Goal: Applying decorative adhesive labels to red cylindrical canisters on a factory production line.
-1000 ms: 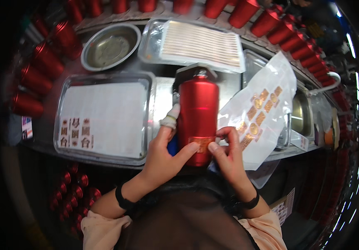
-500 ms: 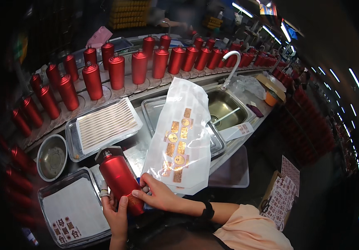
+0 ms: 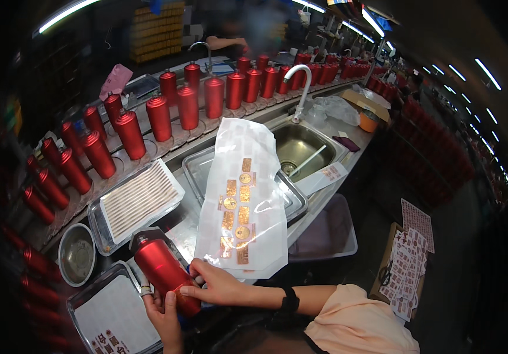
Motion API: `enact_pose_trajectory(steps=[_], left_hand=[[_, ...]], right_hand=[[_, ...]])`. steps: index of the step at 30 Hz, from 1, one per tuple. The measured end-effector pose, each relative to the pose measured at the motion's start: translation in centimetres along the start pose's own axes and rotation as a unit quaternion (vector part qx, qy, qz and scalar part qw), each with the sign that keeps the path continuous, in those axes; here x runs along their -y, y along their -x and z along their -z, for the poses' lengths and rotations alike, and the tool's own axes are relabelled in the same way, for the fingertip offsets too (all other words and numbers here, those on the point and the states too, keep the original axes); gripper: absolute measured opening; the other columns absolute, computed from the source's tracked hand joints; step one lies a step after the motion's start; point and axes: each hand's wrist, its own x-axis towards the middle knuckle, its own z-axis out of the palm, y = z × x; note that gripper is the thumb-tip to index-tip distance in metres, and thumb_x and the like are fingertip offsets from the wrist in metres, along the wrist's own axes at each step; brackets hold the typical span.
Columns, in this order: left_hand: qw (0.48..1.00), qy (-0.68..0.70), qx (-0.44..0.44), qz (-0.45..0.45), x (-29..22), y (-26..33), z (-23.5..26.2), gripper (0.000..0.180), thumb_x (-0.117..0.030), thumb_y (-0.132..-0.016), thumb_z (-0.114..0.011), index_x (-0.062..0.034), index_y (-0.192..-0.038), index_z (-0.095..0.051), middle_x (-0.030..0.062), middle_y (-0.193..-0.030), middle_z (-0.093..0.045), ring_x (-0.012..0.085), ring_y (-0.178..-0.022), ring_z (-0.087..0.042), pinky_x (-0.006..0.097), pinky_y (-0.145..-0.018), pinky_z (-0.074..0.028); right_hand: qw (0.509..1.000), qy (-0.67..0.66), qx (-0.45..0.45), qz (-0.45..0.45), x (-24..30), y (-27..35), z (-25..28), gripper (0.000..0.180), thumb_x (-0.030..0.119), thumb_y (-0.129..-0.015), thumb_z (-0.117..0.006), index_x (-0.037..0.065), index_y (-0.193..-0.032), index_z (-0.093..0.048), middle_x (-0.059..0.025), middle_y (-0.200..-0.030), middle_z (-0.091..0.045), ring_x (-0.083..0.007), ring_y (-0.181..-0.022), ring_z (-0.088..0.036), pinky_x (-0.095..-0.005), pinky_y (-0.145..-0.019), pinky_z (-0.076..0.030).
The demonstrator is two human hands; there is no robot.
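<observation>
A shiny red bottle [image 3: 161,264] with a metallic neck lies tilted in front of me, its neck toward the far left. My left hand [image 3: 163,315] grips its lower left side, the thumb resting on the red surface and a pale wrap around one finger. From the right, my right hand [image 3: 214,284] presses its thumb near the lower end while its other fingers curl behind the bottle. A dark angular support shows behind the bottle's neck. Just beyond my right hand lies a translucent sheet [image 3: 212,221] bearing gold decals.
Many red bottles [image 3: 214,98] stand along a curved conveyor. A striped sheet lies in a metal tray [image 3: 102,235], near a steel bowl [image 3: 77,255]. Another tray [image 3: 77,304] holds a decal sheet. A sink [image 3: 319,143] with a white tap [image 3: 305,88] sits right, above a plastic tub [image 3: 351,239].
The view has swung slightly, shifting the bench and sink leftward in the picture. Both hands keep hold of the red bottle in nearly the same pose.
</observation>
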Motion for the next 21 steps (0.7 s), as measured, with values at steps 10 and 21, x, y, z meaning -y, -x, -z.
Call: enact_pose_trajectory(steps=[10,21], left_hand=[[1.0,-0.021,-0.017,0.001,-0.1,0.2,-0.3,0.055,-0.013,-0.096,-0.061,0.0015,-0.144,-0.038,0.016,-0.127,-0.058,0.0214,-0.109,-0.062,0.031,-0.093,-0.05],[0.996,-0.081,0.019,-0.021,-0.1,0.5,0.2,0.075,-0.008,-0.084,-0.072,0.0013,-0.147,-0.032,0.017,-0.131,-0.055,0.0248,-0.12,-0.056,0.036,-0.104,-0.044]], right_hand=[[0.999,0.025,0.041,-0.003,0.0,0.7,0.1,0.06,0.049,-0.088,-0.069,0.002,-0.114,-0.043,-0.0185,-0.103,-0.053,-0.028,-0.077,-0.057,-0.039,-0.068,-0.048],[0.999,-0.007,0.037,0.016,-1.3,0.5,0.0,0.05,0.041,-0.092,-0.066,0.004,-0.116,-0.044,-0.0178,-0.104,-0.054,-0.0286,-0.082,-0.057,-0.0383,-0.071,-0.048]])
